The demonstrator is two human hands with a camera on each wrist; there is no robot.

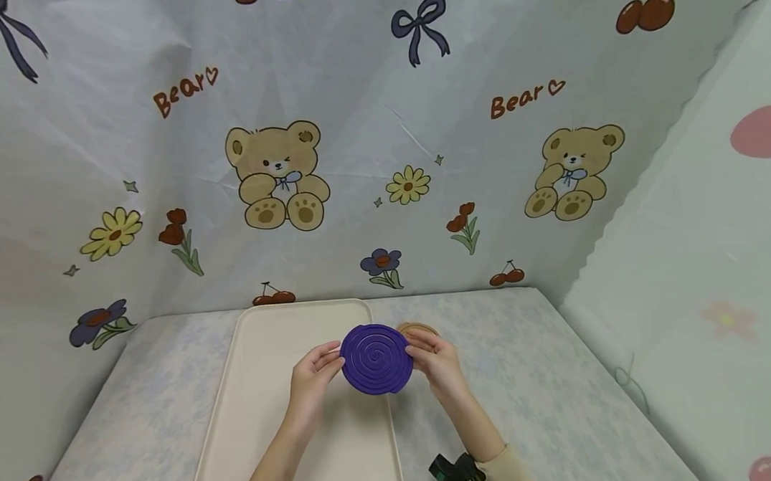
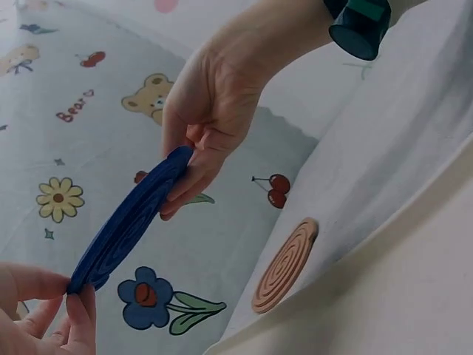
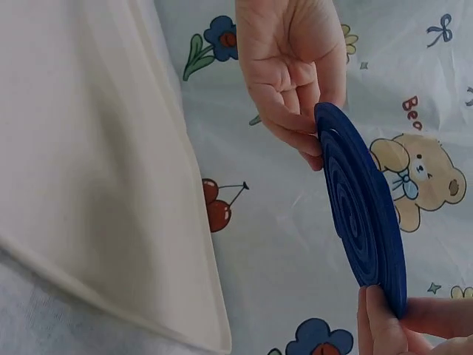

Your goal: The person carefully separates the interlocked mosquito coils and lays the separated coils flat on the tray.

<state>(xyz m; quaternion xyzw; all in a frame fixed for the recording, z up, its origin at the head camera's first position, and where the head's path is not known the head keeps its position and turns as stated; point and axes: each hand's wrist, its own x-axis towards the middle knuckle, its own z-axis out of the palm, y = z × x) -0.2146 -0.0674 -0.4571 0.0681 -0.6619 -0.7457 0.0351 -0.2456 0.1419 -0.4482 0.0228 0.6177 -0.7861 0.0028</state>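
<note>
A flat purple disc with a spiral groove (image 1: 376, 359) is held up over the tray's right edge, its face toward the head camera. My left hand (image 1: 314, 378) pinches its left rim between thumb and fingers. At the opposite rim, my right hand (image 1: 441, 363) pinches it the same way. Both wrist views show the disc (image 2: 129, 222) nearly edge-on and bluer, with a hand at each end. Behind the right hand lies a tan disc with ring-like grooves (image 1: 416, 328), partly hidden in the head view. The left wrist view shows this tan disc (image 2: 287, 266) on the table, beside the tray.
A cream tray (image 1: 263, 389) with a low rim lies on the left part of the mottled grey-blue table (image 1: 527, 378). A sheet printed with bears and flowers (image 1: 355, 127) hangs behind, and another pale sheet (image 1: 696, 255) stands along the right. Dark straps (image 1: 456, 470) sit at the wrists.
</note>
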